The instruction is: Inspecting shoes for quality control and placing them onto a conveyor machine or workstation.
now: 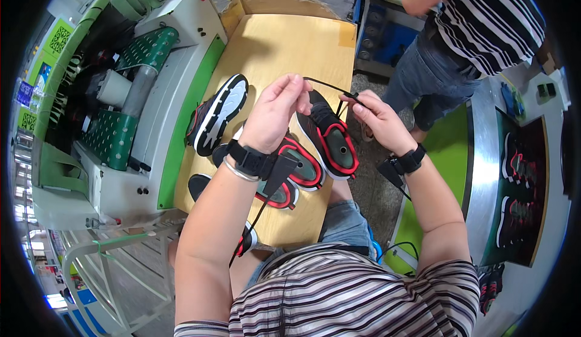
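Observation:
A black shoelace stretches between my two hands above the table. My left hand pinches one end of it with fingertips pressed together. The fingers of my right hand are closed on the other end, held a little lower and to the right. Just below the lace stands a black sneaker with a red-edged collar and a grey insole, toe pointing away from me. More sneakers with red-edged collars stand beside it, partly hidden by my left wrist. Farther left, another sneaker lies on its side, white sole showing.
The wooden table has a cardboard edge at its far side. A machine with a green perforated belt stands at left. Another person in a striped shirt stands at far right. Sneakers sit on the right-hand conveyor.

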Demonstrator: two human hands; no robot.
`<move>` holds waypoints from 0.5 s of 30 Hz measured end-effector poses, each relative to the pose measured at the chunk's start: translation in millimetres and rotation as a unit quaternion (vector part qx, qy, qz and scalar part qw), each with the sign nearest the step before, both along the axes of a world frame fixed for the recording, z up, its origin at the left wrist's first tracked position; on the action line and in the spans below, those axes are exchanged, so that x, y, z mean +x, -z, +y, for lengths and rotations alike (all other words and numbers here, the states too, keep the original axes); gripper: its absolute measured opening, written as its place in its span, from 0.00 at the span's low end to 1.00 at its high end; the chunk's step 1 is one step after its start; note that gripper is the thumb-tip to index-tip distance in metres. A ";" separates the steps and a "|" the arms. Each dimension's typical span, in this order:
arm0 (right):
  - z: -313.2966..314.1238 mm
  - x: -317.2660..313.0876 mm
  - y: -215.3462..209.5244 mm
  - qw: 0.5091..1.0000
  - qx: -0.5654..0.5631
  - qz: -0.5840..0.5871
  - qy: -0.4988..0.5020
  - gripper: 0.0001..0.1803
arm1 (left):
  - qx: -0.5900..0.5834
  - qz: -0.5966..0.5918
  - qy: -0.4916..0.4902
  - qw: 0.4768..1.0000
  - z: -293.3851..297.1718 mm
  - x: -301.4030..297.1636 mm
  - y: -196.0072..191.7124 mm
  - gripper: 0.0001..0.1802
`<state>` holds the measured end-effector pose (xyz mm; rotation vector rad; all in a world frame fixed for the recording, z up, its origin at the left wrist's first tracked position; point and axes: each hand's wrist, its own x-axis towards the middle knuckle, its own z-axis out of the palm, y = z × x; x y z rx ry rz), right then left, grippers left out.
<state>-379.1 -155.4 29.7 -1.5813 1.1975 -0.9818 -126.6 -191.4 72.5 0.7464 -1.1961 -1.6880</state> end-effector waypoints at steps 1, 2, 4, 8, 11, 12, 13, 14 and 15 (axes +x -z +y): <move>-2.7 2.8 4.9 0.996 -0.093 -0.002 -0.001 0.14 | -0.002 0.001 0.005 1.000 1.3 0.0 -0.8 0.16; -3.4 4.0 6.6 0.994 -0.110 -0.027 -0.004 0.15 | 0.002 0.003 0.009 1.000 3.1 -1.7 1.4 0.16; -4.8 6.5 7.3 0.992 -0.089 -0.091 -0.018 0.15 | 0.008 0.007 0.012 1.000 7.7 -6.3 5.8 0.15; -8.6 11.3 -2.9 0.996 -0.016 -0.092 -0.007 0.12 | -0.010 -0.006 -0.031 0.999 8.8 -7.1 2.5 0.14; -9.9 15.0 -5.4 0.998 -0.056 0.014 0.024 0.14 | -0.018 -0.029 -0.031 0.999 11.2 -9.9 2.8 0.14; -10.4 16.3 -6.1 0.996 -0.075 0.047 0.032 0.16 | -0.019 -0.053 -0.045 0.997 12.3 -11.3 3.9 0.14; -11.7 18.8 -10.2 0.985 -0.151 0.079 0.028 0.16 | -0.020 -0.078 -0.060 0.995 13.6 -11.9 6.7 0.14; -13.8 22.9 -15.5 0.986 -0.152 0.066 0.033 0.16 | -0.020 -0.103 -0.076 0.992 14.6 -13.3 10.9 0.14; -16.9 28.2 -21.3 0.986 -0.154 0.054 0.038 0.16 | -0.060 -0.141 -0.084 0.985 14.9 -17.2 20.6 0.15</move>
